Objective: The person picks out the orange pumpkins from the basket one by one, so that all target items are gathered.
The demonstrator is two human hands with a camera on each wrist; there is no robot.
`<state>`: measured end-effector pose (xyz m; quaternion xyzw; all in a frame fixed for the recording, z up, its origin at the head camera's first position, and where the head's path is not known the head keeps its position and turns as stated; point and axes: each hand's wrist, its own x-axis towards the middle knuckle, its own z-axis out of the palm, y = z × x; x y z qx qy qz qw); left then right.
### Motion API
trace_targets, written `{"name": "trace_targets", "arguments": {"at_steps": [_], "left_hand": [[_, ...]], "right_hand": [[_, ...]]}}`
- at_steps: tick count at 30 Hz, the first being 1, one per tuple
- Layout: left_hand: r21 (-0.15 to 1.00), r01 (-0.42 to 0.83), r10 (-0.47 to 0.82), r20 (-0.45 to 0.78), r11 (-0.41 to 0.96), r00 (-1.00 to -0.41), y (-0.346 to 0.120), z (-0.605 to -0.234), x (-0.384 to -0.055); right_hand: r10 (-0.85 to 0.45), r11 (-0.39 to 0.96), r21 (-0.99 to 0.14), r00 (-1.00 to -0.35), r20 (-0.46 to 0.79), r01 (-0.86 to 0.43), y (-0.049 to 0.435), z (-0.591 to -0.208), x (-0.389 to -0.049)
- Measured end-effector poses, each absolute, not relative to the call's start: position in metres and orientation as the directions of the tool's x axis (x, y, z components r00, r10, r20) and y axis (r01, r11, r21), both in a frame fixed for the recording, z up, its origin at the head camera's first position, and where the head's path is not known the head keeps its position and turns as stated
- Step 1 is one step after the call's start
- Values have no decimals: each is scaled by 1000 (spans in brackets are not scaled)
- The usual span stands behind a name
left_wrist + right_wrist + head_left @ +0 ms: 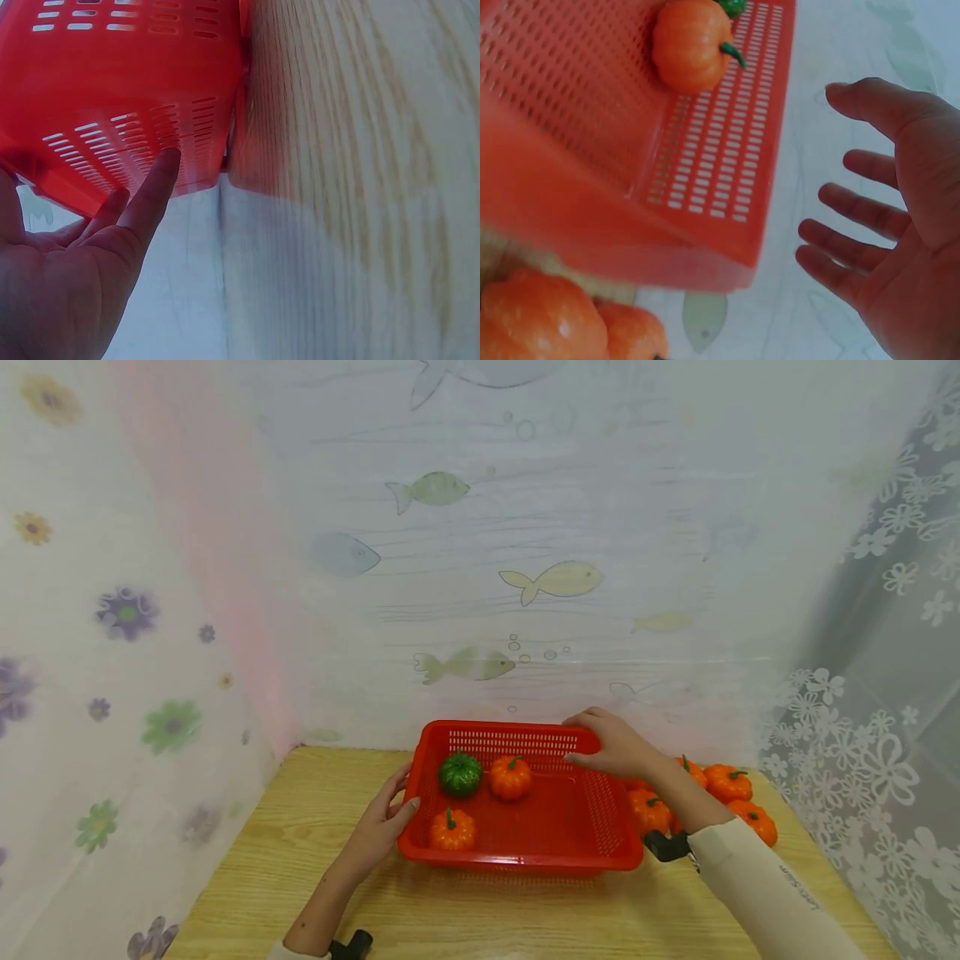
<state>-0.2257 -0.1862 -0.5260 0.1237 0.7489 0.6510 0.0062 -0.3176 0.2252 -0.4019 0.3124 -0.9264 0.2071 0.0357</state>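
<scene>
A red plastic basket (525, 862) with slotted walls stands in the middle of the table. Inside it are a green toy pumpkin (461, 775) and two orange toy pumpkins, one by the back wall (511, 778) and one at the front left (452, 831). My left hand (384, 818) holds the basket's left side, thumb at the rim and fingers along the outer wall, as the left wrist view shows. Near the back right corner is my right hand (611, 745). In the right wrist view its fingers (862, 214) are spread, apart from the basket and holding nothing.
Several orange toy pumpkins (727, 783) lie on the wooden table (300, 827) right of the basket, partly hidden by my right forearm. A curtain with printed fish (465, 664) hangs behind the table, with flowered sheets on both sides.
</scene>
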Motion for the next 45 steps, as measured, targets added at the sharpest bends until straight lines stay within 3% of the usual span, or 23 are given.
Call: {"name": "trace_targets", "arguments": {"at_steps": [15,28,45], "left_hand": [[979,163,184,139,124,-973,-186,-523,-222],[977,173,192,147,127,-970,-188,-525,-224],[975,178,194,151,131,-969,-187,-526,-226]], "right_hand": [[-684,649,-352,-720,119,-675,184,-414,-336],[-674,686,-405,-738,-41,-604,154,-431,-347],[-666,711,-376,-741,-89,-594,127,-455,-350]]}}
